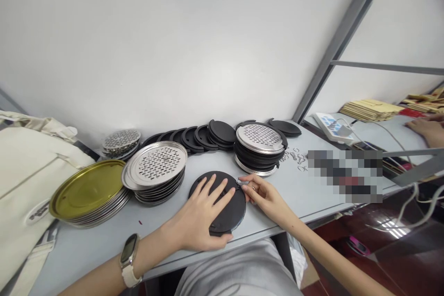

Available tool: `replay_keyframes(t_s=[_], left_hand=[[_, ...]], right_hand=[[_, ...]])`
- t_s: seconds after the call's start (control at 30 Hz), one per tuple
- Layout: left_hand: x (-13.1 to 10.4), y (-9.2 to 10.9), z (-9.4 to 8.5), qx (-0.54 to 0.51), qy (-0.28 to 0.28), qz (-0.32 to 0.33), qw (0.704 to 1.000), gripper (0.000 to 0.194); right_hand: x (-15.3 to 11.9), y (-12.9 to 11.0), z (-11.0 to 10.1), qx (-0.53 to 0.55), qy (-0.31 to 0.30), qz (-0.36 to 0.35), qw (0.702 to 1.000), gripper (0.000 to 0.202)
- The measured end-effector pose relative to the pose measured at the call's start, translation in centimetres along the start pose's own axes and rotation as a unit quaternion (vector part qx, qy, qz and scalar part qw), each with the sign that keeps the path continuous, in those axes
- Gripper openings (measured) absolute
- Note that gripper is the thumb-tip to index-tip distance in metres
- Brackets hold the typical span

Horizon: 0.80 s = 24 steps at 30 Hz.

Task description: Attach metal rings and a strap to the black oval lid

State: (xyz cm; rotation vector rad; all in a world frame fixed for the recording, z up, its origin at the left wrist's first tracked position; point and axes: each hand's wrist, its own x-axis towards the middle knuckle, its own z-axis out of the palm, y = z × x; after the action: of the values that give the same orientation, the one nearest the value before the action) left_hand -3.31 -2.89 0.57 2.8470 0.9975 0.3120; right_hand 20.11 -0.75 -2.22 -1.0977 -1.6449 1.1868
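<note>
Pins round black plastic disc point(231, 216) w/ splayed L hand point(197, 224); pinches looped silver metal clip point(238, 182) w/ R hand point(266, 195). Prob light, stiff; grip by rim.

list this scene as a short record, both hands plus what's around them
left hand: spread flat on black disc
right hand: fingers at small metal piece by disc's edge
left side: cream bag, gold-topped stack, slotted silver-topped stack
back: overlapping black round parts
right of disc: loose metal pieces
surface: pale grey table
</note>
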Motion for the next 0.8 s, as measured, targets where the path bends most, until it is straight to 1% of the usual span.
replay_keyframes(t_s=[0.17,0.3,0.53,0.8], left_hand=[[0.05,-0.02,0.14,0.004,0.002,0.001,1.000,0.096],[0.14,0.06,0.17,0.006,0.003,-0.005,1.000,0.097],[0.10,0.38,0.12,0.004,0.010,-0.019,1.000,0.096],[0.11,0.41,0.27,0.002,0.012,-0.020,1.000,0.096]], right_hand=[[0.07,0.22,-0.18,-0.003,-0.017,0.007,1.000,0.035],[0.06,0.31,-0.25,-0.003,-0.013,0.007,1.000,0.036],[0.03,-0.24,-0.21,-0.011,-0.007,0.007,1.000,0.038],[-0.09,0.07,-0.16,-0.023,-0.007,-0.004,1.000,0.035]])
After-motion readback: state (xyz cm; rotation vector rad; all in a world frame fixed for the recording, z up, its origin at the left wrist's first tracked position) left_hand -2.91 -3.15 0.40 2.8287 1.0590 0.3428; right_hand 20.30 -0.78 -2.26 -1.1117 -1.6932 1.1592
